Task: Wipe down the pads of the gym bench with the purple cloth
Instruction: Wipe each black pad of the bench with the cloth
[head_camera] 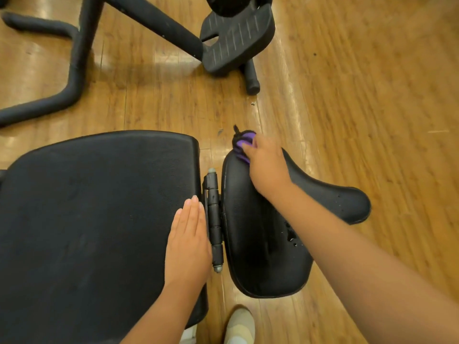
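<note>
One view only: head-worn wide-angle camera, looks steeply down from above, close over bench pads [99, 207]. Both forearms enter from bottom edge, shoe [239, 327] at bottom centre directly below lens. Wood floor [360, 95] fills upper and right frame; edges bend from lens distortion. No second view, so no overlap.

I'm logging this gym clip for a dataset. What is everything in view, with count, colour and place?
large bench pad: one, black, left half of view
seat pad: one, black, right of the hinge, worn spots on its surface
hinge: one, dark grey, between the two pads
purple cloth: one, purple and black, far end of seat pad
other machine frame: one, black, top left
footplate: one, black, top centre
floor: wood, brown
shoe: one, pale, bottom centre
left hand: flat on large bench pad
right hand: grips cloth
</note>
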Demonstrator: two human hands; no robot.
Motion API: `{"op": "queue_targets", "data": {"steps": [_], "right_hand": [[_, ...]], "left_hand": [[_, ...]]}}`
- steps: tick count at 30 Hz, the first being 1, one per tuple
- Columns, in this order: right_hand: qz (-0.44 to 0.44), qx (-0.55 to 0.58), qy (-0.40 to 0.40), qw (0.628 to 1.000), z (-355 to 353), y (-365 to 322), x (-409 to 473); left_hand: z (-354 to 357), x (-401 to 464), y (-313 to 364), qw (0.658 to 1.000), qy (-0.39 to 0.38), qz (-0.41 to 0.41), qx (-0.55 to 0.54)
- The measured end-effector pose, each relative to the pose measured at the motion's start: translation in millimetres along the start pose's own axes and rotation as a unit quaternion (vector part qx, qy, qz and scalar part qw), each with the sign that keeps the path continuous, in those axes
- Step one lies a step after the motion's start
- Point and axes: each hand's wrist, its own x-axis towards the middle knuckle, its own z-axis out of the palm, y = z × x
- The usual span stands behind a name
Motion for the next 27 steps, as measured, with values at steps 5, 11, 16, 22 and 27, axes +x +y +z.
{"op": "queue_targets", "data": {"steps": [5, 11, 16, 22, 27], "right_hand": [[-0.030, 0.019, 0.061, 0.998, 9.5, -3.7, -144.4], [-0.047, -0.035, 0.100, 0.993, 29.4, -11.5, -252.9], [-0.008, -0.004, 0.091, 0.996, 29.6, -13.2, -251.6], [0.120, 0.043, 0.078, 0.989, 2.6, 10.2, -171.8], [0.119, 0.004, 0.087, 0.989, -8.1, 39.5, -85.4]], "left_hand": [[0.6, 1.7, 1.1, 1.000, -0.013, -0.004, -0.003], [2.7, -0.1, 0.3, 1.000, -0.011, -0.005, 0.016], [4.8, -0.7, 0.9, 1.000, 0.002, -0.009, -0.003], [2.8, -0.7, 2.8, 1.000, -0.006, -0.019, -0.012], [4.2, -0.7, 0.7, 1.000, -0.015, -0.017, -0.004]]}}
